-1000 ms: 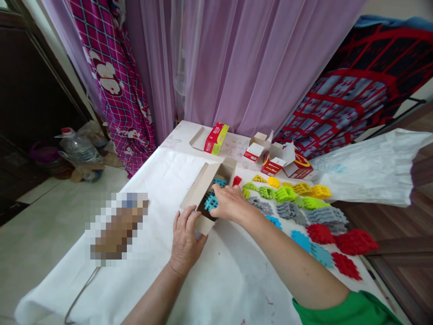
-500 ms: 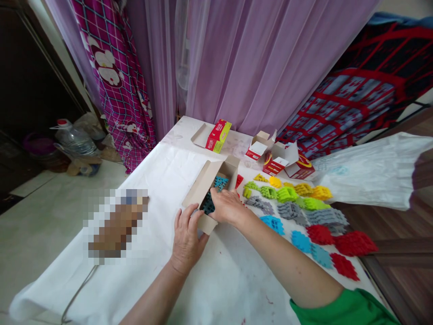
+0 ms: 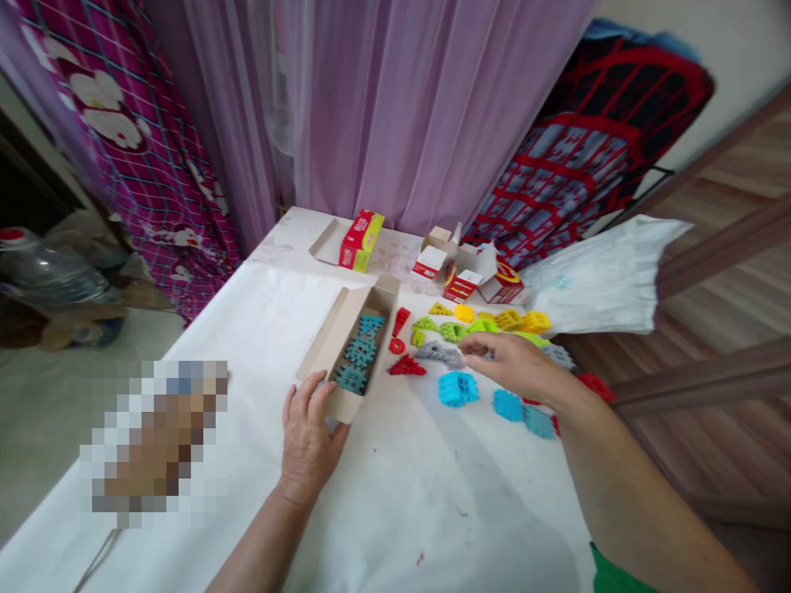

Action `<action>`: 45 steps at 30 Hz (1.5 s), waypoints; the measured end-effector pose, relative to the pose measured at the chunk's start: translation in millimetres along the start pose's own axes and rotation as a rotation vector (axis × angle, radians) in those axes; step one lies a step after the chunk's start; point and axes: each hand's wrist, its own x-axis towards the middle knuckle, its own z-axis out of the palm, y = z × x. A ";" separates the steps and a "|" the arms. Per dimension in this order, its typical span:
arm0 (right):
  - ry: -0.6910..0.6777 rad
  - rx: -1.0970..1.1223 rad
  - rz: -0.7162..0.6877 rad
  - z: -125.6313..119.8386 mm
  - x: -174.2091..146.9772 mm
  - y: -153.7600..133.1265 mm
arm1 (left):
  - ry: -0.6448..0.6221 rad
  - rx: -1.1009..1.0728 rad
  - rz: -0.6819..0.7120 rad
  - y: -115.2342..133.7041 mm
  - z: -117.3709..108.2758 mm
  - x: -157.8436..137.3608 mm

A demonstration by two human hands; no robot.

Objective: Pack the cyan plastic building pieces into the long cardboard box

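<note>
An open cardboard box [image 3: 381, 329] lies lengthwise on the white-covered table. Inside it are teal and blue plastic building pieces [image 3: 359, 352], set in a row. My left hand [image 3: 311, 432] grips the box's near end, fingers over its edge and thumb at the outside. Over the grey building pieces [image 3: 437, 354] hovers my right hand [image 3: 510, 358], its fingers apart and nothing visible between them. Red pieces [image 3: 406, 366] lie just right of the box. Blue pieces [image 3: 458, 389] sit below my right hand, and yellow pieces [image 3: 510, 319] and green pieces [image 3: 453, 331] lie beyond it.
A red and green carton [image 3: 360, 240] and several opened red cartons [image 3: 461, 284] stand at the table's far side. A white bag [image 3: 602, 276] lies at the right. To the left is a pixelated object [image 3: 157, 436] with a cord. Purple curtains [image 3: 395, 115] hang behind.
My right hand has come out of the box and moved right, over the loose pieces. My left hand stays on the box. The whole view has shifted, showing more of the right side.
</note>
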 end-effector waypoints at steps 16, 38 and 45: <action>-0.183 -0.320 0.262 61.9 -96.7 158.3 | 0.025 0.013 0.033 -6.7 5.3 6.0; -0.003 -0.140 0.384 46.7 -107.9 165.1 | 0.007 0.022 0.068 -8.0 5.0 6.7; 0.251 -0.039 0.225 -44.0 -85.1 137.2 | -0.029 0.018 0.068 -5.9 3.2 8.4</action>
